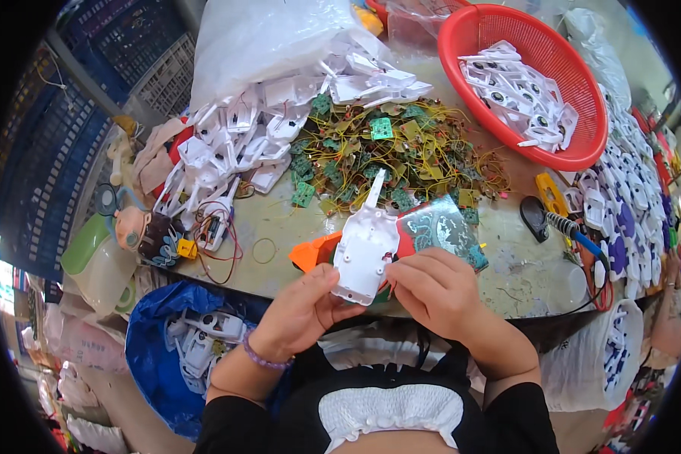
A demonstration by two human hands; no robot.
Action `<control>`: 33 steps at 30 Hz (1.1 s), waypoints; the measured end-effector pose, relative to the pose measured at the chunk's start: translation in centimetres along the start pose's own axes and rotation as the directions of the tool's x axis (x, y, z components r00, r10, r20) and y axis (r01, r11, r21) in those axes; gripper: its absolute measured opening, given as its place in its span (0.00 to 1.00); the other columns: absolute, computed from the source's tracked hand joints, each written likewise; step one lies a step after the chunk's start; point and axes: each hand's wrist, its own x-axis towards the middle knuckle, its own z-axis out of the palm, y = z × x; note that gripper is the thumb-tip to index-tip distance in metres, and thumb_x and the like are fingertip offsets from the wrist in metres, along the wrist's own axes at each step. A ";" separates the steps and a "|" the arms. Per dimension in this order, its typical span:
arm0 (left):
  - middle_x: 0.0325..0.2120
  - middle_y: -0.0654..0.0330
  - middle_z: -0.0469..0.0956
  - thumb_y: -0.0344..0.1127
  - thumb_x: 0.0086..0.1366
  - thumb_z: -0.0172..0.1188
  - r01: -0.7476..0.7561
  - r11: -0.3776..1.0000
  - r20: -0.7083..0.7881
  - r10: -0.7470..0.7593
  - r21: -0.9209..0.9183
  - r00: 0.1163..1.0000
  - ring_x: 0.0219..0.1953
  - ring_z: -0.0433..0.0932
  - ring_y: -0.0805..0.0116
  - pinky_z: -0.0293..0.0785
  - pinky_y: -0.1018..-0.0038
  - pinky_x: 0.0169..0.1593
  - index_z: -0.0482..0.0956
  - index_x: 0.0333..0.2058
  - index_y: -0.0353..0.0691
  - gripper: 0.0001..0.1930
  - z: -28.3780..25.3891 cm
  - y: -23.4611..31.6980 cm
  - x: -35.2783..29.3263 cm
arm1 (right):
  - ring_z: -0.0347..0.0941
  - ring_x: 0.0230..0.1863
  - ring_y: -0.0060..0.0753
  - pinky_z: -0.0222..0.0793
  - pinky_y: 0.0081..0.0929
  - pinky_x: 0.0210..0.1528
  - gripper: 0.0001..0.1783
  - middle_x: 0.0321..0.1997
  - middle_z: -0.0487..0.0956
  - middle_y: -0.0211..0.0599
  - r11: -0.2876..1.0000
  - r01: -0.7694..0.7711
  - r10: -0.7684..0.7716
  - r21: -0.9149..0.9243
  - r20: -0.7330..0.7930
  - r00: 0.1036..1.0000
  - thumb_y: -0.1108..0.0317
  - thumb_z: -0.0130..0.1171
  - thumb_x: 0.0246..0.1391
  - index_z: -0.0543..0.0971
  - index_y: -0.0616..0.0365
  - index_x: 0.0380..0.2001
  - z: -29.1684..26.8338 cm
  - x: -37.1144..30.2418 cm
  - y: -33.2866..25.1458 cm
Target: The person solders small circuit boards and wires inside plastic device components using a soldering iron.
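Observation:
My left hand [299, 303] grips the lower left edge of a white plastic shell half [363, 253], hollow side up, its narrow handle pointing away from me. Posts and a small dark red part show inside the shell. At its right edge, my right hand [439, 291] is closed in a pinch; whatever the fingertips hold is too small to make out. Behind the shell lie an orange piece [310, 253] and a shiny greenish sheet [435, 227] with a red edge. Just beyond spreads a heap of small circuit boards [401, 151] with yellow wires.
White shells [234, 144] are piled at the far left beside a white sack [265, 45]. A red basket [596, 144] of white parts stands far right. A blue-handled soldering iron [583, 238] lies at the right. Below the left table edge hangs a blue bag [147, 333].

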 end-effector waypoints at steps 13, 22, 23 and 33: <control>0.49 0.54 0.73 0.28 0.65 0.54 0.170 0.873 0.119 -0.250 0.457 0.961 0.47 0.73 0.73 0.69 0.78 0.50 0.59 0.62 0.37 0.27 -3.3 2.1 -3.7 | 0.72 0.42 0.31 0.61 0.40 0.54 0.11 0.34 0.78 0.29 0.983 -0.053 0.091 -0.173 0.221 0.971 0.70 0.61 0.37 0.77 0.54 0.29 0.3 -1.0 0.2; 0.39 0.57 0.79 0.38 0.58 0.62 -0.409 0.260 0.321 0.321 0.875 0.891 0.42 0.76 0.70 0.73 0.73 0.44 0.76 0.48 0.36 0.20 -0.7 8.7 5.4 | 0.72 0.44 0.34 0.49 0.54 0.62 0.13 0.38 0.77 0.29 0.940 -0.101 0.185 -0.325 0.239 0.953 0.66 0.66 0.39 0.78 0.52 0.32 1.2 -1.1 -1.4; 0.40 0.55 0.79 0.38 0.58 0.62 -0.430 0.157 0.347 0.381 0.889 0.857 0.42 0.77 0.67 0.73 0.73 0.44 0.76 0.47 0.35 0.20 -0.7 9.3 7.6 | 0.72 0.44 0.34 0.49 0.54 0.62 0.13 0.38 0.77 0.29 0.939 -0.100 0.186 -0.329 0.242 0.952 0.66 0.66 0.39 0.78 0.52 0.32 1.0 -1.1 -1.6; 0.36 0.50 0.79 0.37 0.52 0.65 -0.198 -0.504 0.446 0.437 0.841 0.781 0.41 0.77 0.51 0.72 0.61 0.45 0.75 0.46 0.39 0.21 1.9 11.3 19.0 | 0.71 0.47 0.38 0.48 0.52 0.63 0.21 0.44 0.77 0.32 0.984 -0.160 0.175 -0.084 0.232 0.957 0.61 0.70 0.37 0.79 0.52 0.38 -0.8 -2.8 -2.6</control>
